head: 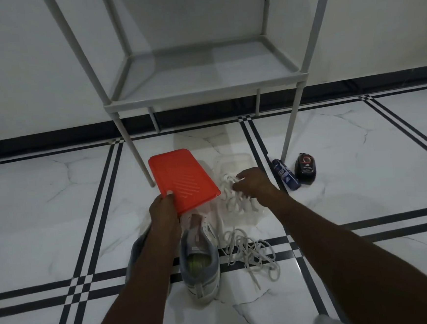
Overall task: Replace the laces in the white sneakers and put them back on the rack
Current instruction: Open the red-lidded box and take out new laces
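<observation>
Red lid (pixel 184 180) is held at its near edge by the left hand (pixel 163 211), thumb on top and fingers curled under, tilted above the sneakers. Right hand (pixel 253 184) is in the clear container (pixel 235 161) at 1 o'clock from the sneakers, fingers pinching a white lace out of the bundle of new laces (pixel 232 198). White sneakers (pixel 200 265) sit on the floor (pixel 57 199) at centre, tongue exposed, eyelets apparently unlaced; the second shoe is mostly hidden behind the left forearm. A loose lace pile (pixel 250 253) lies at 3 o'clock, just beside the shoe, probably the pulled-out ones. Rack (pixel 202 96) stands at 12 o'clock, lower shelf bare. Two dark shoe-care items (pixel 305 167) lie at 2 o'clock near the rack leg. Handling: laces are light, limp and tangle-prone, so one is best taken near the tip and drawn out slowly. Shoes are light and semi-stiff; the heel collar is the likely hold.
</observation>
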A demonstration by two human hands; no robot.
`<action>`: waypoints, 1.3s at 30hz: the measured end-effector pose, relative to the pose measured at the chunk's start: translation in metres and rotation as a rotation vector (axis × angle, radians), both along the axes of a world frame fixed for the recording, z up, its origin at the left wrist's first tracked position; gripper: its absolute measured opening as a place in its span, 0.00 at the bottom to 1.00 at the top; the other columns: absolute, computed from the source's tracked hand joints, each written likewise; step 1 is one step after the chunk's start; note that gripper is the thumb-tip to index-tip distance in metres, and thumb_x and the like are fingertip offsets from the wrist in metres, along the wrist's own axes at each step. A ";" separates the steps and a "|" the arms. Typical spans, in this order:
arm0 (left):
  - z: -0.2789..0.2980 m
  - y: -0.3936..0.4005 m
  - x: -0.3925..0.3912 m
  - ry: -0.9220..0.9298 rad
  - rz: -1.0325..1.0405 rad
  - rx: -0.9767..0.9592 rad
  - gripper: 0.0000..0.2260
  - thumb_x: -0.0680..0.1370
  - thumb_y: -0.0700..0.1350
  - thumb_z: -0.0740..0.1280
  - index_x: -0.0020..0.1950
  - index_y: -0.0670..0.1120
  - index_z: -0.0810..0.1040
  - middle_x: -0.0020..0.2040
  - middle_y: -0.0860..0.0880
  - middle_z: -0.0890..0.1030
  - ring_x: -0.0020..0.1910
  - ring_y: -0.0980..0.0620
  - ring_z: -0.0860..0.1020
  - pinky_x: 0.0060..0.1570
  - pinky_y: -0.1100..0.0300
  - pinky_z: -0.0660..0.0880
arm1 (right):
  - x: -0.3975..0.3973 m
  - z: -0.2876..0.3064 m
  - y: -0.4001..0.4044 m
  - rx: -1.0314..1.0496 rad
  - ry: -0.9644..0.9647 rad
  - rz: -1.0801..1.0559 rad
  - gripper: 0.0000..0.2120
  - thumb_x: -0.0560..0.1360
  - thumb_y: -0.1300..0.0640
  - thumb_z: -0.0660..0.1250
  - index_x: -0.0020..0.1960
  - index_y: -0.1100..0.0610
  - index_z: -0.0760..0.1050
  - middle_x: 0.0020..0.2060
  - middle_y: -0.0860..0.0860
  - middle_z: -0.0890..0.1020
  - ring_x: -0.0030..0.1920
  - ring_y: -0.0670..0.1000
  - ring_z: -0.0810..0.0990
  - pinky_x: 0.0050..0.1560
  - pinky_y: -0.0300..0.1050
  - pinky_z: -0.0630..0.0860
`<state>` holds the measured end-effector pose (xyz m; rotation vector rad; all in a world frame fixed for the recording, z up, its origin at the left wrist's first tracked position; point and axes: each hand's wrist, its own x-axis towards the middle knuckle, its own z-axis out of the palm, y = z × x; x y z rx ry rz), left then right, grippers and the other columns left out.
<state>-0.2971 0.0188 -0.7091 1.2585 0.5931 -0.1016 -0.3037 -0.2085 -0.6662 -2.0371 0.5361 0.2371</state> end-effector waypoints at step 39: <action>-0.024 -0.083 -0.016 -0.092 -0.496 0.458 0.19 0.84 0.40 0.59 0.76 0.47 0.70 0.45 0.46 0.81 0.48 0.46 0.80 0.58 0.43 0.79 | -0.034 -0.045 -0.040 -0.210 -0.199 -0.045 0.12 0.77 0.57 0.69 0.56 0.64 0.83 0.49 0.59 0.85 0.48 0.56 0.84 0.55 0.51 0.79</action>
